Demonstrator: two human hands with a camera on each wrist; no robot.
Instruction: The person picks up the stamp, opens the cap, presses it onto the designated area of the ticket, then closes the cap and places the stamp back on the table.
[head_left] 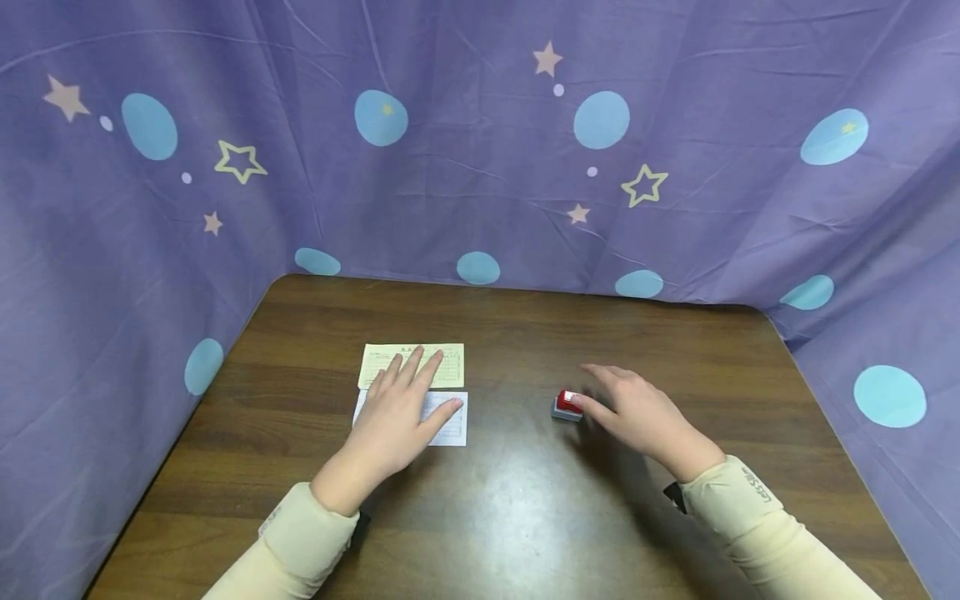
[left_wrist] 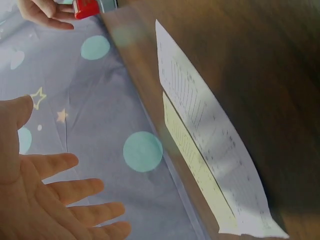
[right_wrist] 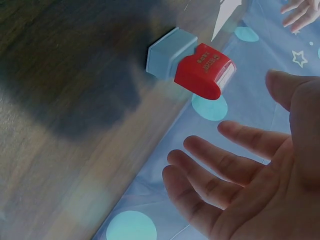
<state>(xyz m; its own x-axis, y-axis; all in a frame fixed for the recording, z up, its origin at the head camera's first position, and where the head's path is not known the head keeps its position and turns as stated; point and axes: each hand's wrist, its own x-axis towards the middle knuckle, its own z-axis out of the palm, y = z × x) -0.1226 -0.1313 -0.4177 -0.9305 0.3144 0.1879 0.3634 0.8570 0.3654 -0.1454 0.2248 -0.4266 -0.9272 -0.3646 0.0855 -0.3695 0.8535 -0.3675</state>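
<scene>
Over two printed slips my left hand (head_left: 393,417) hovers with its fingers spread and nothing in its grasp. The yellow slip (head_left: 450,367) lies behind the white slip (head_left: 452,429) on the table, and the hand hides part of both in the head view. A small self-inking stamp (head_left: 567,405) with a red top and a grey-blue base stands upright to the right of the slips. My right hand (head_left: 637,412) is just right of the stamp, its thumb overlapping the red top in the head view. In the right wrist view, a gap shows between the stamp (right_wrist: 202,70) and the loosely bent fingers (right_wrist: 225,160).
The brown wooden table (head_left: 510,333) has a bright glare patch near its front middle. A purple curtain (head_left: 480,200) with blue ovals and stars hangs along the back and both sides.
</scene>
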